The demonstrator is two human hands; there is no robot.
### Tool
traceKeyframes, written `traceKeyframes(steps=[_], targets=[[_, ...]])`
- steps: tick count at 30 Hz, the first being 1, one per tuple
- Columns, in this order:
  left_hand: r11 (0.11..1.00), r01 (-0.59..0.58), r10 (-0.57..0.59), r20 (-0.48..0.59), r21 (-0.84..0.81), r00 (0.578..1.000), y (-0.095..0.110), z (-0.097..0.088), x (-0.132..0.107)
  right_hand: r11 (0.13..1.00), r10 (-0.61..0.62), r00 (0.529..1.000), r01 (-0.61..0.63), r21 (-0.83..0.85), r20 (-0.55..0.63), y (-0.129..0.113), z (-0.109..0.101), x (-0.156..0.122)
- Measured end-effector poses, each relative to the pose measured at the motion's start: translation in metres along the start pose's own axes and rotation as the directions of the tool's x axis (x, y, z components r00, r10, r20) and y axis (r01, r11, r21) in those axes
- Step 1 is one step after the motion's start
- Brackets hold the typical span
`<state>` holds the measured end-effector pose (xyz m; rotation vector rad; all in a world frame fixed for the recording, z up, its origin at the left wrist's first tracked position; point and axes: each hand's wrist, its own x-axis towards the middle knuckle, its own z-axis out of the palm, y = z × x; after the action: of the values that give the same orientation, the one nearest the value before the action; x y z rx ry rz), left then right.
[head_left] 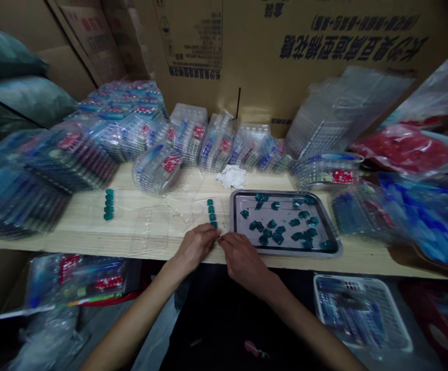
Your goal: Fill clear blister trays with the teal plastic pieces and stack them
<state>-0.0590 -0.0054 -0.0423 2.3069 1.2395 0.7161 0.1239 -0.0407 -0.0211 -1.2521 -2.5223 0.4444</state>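
Observation:
My left hand (197,246) is closed in a pinch at the lower end of a short row of teal gem-like pieces (211,210), which lies on a clear plastic sheet. Close beside it, my right hand (243,257) also pinches, its fingertips almost meeting the left ones. Whatever sits between the fingers is too small or hidden to make out. Just right of the hands, a metal tray (233,211) holds several loose teal pieces (278,238). Farther left on the wooden table (123,237) stands a second row of teal pieces (108,205).
Stacked clear plastic packs (73,154) line the back and left. A crumpled white tissue (231,176) lies behind the tray. Blue plastic packets (432,216) and a red bag (405,149) crowd the right. Below the table's front edge sits a white basket (392,296).

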Motion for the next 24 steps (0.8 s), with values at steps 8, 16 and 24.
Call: traceKeyframes(steps=[8,16,24], targets=[[0.993,0.101,-0.107,-0.111,-0.057,0.988,0.017,0.006,-0.017,0.997,-0.060,0.995,0.056,-0.045,-0.081,0.000,0.015,-0.004],[0.757,0.645,-0.441,-0.646,0.105,0.623,-0.027,-0.074,-0.055,0.983,-0.033,0.999,0.026,-0.184,-0.038,-0.003,0.020,0.009],[0.438,0.854,-0.834,-0.482,-0.281,0.270,-0.078,-0.110,-0.075,0.990,-0.059,0.986,0.038,-0.134,-0.154,-0.005,0.012,0.021]])
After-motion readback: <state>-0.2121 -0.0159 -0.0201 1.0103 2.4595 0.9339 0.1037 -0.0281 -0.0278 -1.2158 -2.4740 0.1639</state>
